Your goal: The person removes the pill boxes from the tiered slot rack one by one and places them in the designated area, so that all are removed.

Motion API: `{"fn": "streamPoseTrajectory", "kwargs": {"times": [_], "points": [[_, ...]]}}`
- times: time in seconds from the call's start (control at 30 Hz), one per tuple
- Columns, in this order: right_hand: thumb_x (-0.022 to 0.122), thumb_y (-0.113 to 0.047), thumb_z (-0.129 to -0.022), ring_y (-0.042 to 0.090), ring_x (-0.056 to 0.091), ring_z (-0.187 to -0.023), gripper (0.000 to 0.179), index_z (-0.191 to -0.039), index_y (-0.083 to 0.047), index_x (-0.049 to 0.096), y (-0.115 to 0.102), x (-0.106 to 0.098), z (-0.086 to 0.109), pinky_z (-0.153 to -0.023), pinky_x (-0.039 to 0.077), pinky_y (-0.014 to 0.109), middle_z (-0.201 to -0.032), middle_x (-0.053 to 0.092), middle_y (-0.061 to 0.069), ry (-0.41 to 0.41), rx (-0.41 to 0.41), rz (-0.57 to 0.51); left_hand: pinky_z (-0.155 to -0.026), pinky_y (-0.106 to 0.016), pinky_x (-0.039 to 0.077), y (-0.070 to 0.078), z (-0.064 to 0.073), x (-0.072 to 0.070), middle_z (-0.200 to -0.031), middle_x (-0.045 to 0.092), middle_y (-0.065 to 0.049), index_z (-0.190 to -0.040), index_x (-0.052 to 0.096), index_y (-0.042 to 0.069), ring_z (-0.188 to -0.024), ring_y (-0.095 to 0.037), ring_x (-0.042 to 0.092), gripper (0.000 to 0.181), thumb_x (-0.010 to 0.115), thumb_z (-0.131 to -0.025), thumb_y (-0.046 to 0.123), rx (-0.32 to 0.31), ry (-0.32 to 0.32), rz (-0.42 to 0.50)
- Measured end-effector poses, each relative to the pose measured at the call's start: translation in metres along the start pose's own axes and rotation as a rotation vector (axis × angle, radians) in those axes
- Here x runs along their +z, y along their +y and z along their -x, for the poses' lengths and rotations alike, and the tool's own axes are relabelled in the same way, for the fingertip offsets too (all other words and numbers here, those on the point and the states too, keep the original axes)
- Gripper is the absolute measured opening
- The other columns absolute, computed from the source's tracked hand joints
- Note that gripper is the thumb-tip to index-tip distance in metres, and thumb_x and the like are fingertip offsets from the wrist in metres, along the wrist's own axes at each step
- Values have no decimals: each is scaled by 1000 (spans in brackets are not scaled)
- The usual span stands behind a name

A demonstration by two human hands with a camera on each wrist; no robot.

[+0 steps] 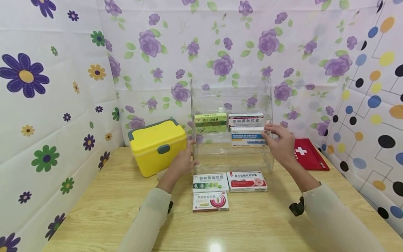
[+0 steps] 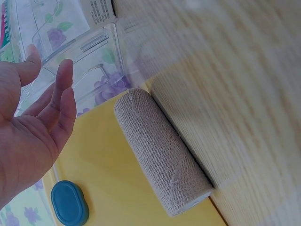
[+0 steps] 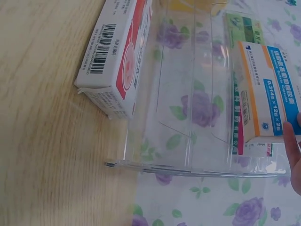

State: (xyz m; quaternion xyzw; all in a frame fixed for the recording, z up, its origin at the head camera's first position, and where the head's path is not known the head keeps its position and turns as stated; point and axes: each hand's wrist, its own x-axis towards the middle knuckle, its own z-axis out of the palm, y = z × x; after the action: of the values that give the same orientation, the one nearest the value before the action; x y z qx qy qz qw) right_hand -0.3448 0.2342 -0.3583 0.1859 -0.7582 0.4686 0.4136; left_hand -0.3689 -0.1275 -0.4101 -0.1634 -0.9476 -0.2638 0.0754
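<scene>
My right hand (image 1: 281, 144) pinches the right end of a white-and-blue medicine box (image 1: 247, 137). That box is in front of the lower part of a white-and-red medicine box (image 1: 245, 120) in the clear display rack (image 1: 232, 159). Beside it in the rack stands a green medicine box (image 1: 210, 123). At the rack's left side is my left hand (image 1: 183, 158), its fingers loosely bent near the clear edge in the left wrist view. On the table before the rack lie a green-and-white box (image 1: 210, 182), a red-and-white box (image 1: 247, 181) and a box with pink rings (image 1: 210, 201).
A yellow case (image 1: 157, 147) with a grey-green latch stands left of the rack. Against it lies a beige bandage roll (image 2: 162, 150). To the right, behind my right arm, is a red first aid pouch (image 1: 310, 155). Patterned cloth walls (image 1: 195, 52) enclose the wooden table (image 1: 239, 227).
</scene>
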Motion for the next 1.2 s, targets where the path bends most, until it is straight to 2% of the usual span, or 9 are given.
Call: {"fn": "streamPoseTrajectory", "kwargs": {"times": [0.1,0.2,0.27,0.43,0.53,0.8,0.93,1.2], "points": [[79,-3,-83,0,64,-98,23,-106,3,75,-1,-1,2,-62,46,9,-114,70,14,13,-25,16,-71,-41,54,0,0,-1,-116,69,-14,-146,20,27,-89,-30,67,80,77,-89,21,3,5,0],[78,-1,-83,0,62,-97,23,-105,3,75,-4,-2,5,-64,45,9,-113,70,15,15,-17,19,-74,-42,55,1,1,-1,-116,69,-14,-146,20,27,-92,-31,68,81,77,-88,21,4,6,1],[78,-2,-84,2,62,-98,23,-107,2,74,-4,-3,8,-71,47,8,-114,69,14,4,7,21,-74,-42,55,1,1,-2,-116,69,-14,-146,20,27,-91,-30,68,81,77,-88,22,6,6,-2],[73,0,-88,22,64,-103,27,-114,2,71,-2,-5,14,-79,48,9,-119,66,14,-35,75,38,-66,-37,54,0,1,-1,-116,69,-13,-147,20,25,-84,-27,67,82,77,-88,24,7,-1,-10],[71,1,-89,29,64,-105,28,-116,4,70,-3,-6,18,-77,48,10,-122,64,16,-59,100,34,-64,-36,53,-1,1,-1,-117,68,-13,-148,21,24,-83,-27,67,82,77,-89,24,5,-7,-8],[73,-14,-91,5,62,-101,28,-116,-3,72,-7,-13,27,-75,50,12,-120,66,10,-100,128,13,-63,-36,53,-3,0,0,-115,69,-13,-147,21,24,-81,-27,66,81,77,-88,22,19,5,-7],[73,-18,-91,4,61,-99,28,-117,-6,73,-6,-14,34,-74,51,13,-119,67,9,-126,134,27,-62,-35,52,-3,0,0,-114,69,-13,-148,22,23,-78,-25,66,81,77,-88,22,17,4,-5],[75,-17,-90,7,60,-90,26,-114,-7,74,-1,-17,43,-71,51,11,-112,70,7,-149,109,66,-65,-36,53,-1,-1,1,-117,69,-12,-147,20,29,-85,-27,67,81,77,-89,25,-15,-4,-14]]}}
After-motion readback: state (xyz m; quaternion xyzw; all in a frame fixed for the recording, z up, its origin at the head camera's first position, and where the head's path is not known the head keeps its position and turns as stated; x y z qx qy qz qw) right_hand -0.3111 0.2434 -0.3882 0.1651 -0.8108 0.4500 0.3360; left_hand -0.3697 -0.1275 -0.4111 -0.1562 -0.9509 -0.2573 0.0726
